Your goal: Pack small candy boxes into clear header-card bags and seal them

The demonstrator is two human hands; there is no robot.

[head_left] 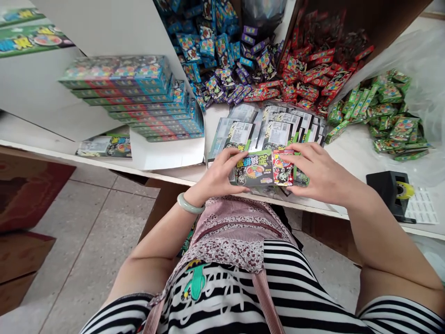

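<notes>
I note: left hand's [219, 173] fingers grasp dark printed packet [256, 170] by left end; right hand's [321, 174] fingers grip red packet [282, 172] alongside.

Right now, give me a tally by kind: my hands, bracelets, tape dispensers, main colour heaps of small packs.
Hands: 2 (left hand, right hand)
Bracelet: 1
Tape dispenser: 1
Heaps: 4 (blue heap, purple heap, red heap, green heap)
Total: 8

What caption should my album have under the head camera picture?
Left hand and right hand hold a printed pack and a small red box near heaps of bright little packets.
</notes>
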